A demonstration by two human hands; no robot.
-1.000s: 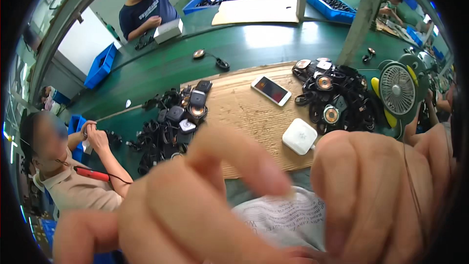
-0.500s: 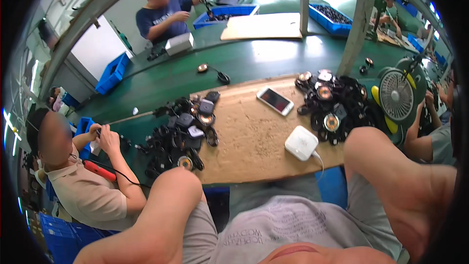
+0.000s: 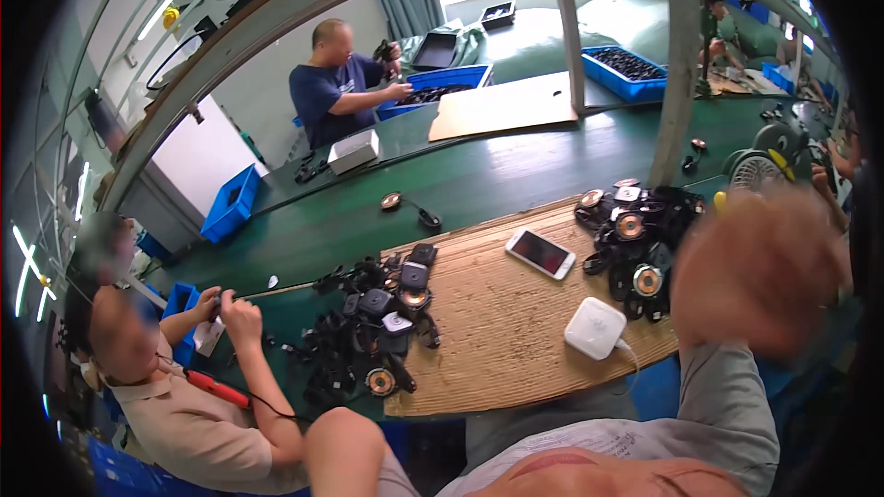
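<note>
My left arm (image 3: 345,446) is bent at the lower edge, and its hand lies outside the picture. On the right, my raised right arm ends in a smeared shape close to the camera, which looks like my right hand (image 3: 764,267); its fingers cannot be made out. Nearest to it is a heap of black cabled devices (image 3: 647,281), some with round copper-coloured faces. A similar heap (image 3: 368,304) lies on the left side of the cardboard sheet (image 3: 497,350). Between the heaps are a white phone (image 3: 540,253) with a dark screen and a white square box with a cable (image 3: 596,329).
A co-worker (image 3: 184,377) at the left works with both hands near a blue bin. Across the green bench (image 3: 497,179), another person (image 3: 331,87) reaches to a blue tray (image 3: 479,76). A metal post (image 3: 677,74) and a small fan (image 3: 757,172) stand at the right.
The view has tilted, so the bench sits lower in it. My right arm has swung up, now partly covering the fan. The person across the bench has lowered a hand toward the blue tray.
</note>
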